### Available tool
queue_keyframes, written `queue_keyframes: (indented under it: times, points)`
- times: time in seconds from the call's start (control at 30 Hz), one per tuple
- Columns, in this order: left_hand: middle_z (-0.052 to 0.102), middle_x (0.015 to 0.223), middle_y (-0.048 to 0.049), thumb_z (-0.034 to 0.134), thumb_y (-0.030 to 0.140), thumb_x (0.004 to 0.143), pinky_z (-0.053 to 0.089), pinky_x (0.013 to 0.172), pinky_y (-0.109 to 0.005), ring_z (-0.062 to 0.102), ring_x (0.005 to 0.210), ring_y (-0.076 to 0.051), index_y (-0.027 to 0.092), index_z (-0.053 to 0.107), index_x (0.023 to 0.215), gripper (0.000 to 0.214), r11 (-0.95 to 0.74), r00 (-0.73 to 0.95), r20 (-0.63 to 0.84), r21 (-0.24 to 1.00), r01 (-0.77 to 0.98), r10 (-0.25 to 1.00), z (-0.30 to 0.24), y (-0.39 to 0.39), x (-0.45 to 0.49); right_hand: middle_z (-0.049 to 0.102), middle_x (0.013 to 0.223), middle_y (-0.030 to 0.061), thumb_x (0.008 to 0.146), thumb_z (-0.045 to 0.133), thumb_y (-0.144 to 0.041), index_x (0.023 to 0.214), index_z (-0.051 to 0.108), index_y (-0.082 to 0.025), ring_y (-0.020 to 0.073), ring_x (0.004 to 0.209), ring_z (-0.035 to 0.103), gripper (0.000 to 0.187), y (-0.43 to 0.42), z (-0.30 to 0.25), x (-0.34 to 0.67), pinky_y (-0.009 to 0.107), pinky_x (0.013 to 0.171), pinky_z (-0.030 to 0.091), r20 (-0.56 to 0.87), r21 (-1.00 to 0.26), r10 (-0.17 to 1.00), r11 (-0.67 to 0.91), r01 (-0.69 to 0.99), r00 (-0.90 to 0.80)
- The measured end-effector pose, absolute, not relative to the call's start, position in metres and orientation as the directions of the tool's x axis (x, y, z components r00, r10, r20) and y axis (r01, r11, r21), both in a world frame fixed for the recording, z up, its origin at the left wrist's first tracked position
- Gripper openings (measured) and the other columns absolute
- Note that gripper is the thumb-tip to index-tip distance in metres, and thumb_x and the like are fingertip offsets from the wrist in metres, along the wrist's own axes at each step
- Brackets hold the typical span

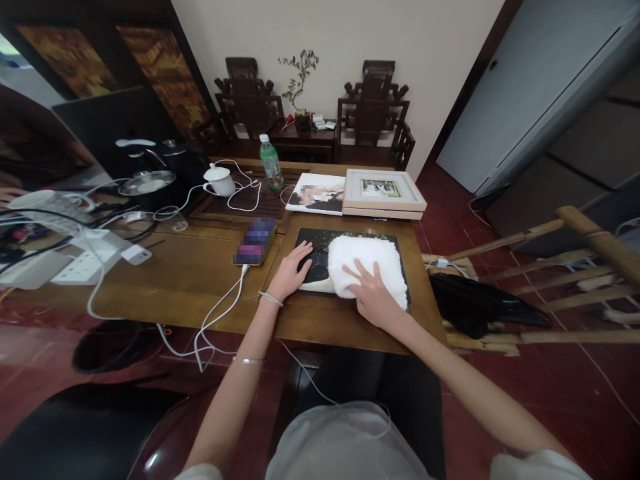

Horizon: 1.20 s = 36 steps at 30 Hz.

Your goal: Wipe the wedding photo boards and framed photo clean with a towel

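A dark, flat rectangular picture panel lies on the wooden table in front of me; whether it is an album or a board I cannot tell. Over its right part is spread a folded white towel. My right hand rests flat on the towel with its fingers spread, palm down. At the panel's left edge, my left hand touches the surface, fingers stretched out and nothing in them. The panel's right half is mostly hidden under the towel.
Behind the panel are a framed photo box and a white photo album. A green-labelled bottle, lidded white cup and charging phone stand or lie leftward. Cables and a power strip crowd the left, near another person.
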State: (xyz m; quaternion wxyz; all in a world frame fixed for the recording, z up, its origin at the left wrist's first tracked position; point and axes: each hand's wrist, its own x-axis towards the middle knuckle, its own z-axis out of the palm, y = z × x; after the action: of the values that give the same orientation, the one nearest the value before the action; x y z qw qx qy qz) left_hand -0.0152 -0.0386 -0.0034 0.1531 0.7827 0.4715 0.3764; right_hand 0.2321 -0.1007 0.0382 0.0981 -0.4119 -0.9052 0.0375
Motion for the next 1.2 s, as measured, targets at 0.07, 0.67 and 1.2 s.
queue_keyframes:
  times: [0.07,0.67,1.2]
  points:
    - [0.057,0.135,-0.0124,0.043,0.033,0.095,0.036,0.112,-0.048,0.044,0.134,-0.024,0.016,0.059,0.123,0.037,-0.509,0.273,0.445,0.592,0.625,0.853,-0.004,-0.038,-0.015,0.04,0.149,0.0101,0.068,0.04,0.005,0.1,0.068,-0.017,0.0395,0.141,0.021,0.049,-0.109,0.041,0.234,0.076,0.105,0.015,0.127,-0.151,0.723,0.691,0.707,-0.679]
    - [0.058,0.134,-0.0126,0.044,0.033,0.095,0.037,0.112,-0.046,0.044,0.134,-0.024,0.014,0.06,0.123,0.037,-0.515,0.272,0.455,0.588,0.623,0.848,-0.006,-0.038,-0.016,0.043,0.147,0.011,0.069,0.041,0.003,0.115,0.064,-0.015,0.0364,0.141,0.023,0.055,-0.043,0.043,0.218,0.073,0.106,0.015,0.118,-0.152,0.797,0.604,0.782,-0.592]
    - [0.057,0.134,-0.0153,0.045,0.031,0.094,0.036,0.112,-0.046,0.045,0.133,-0.025,0.01,0.06,0.122,0.038,-0.518,0.276,0.452,0.596,0.614,0.848,-0.005,-0.038,-0.016,0.047,0.144,0.0102,0.066,0.037,0.005,0.107,0.066,-0.017,0.0307,0.141,0.026,0.054,-0.073,0.046,0.274,0.066,0.111,0.019,0.105,-0.265,0.774,0.627,0.733,-0.624]
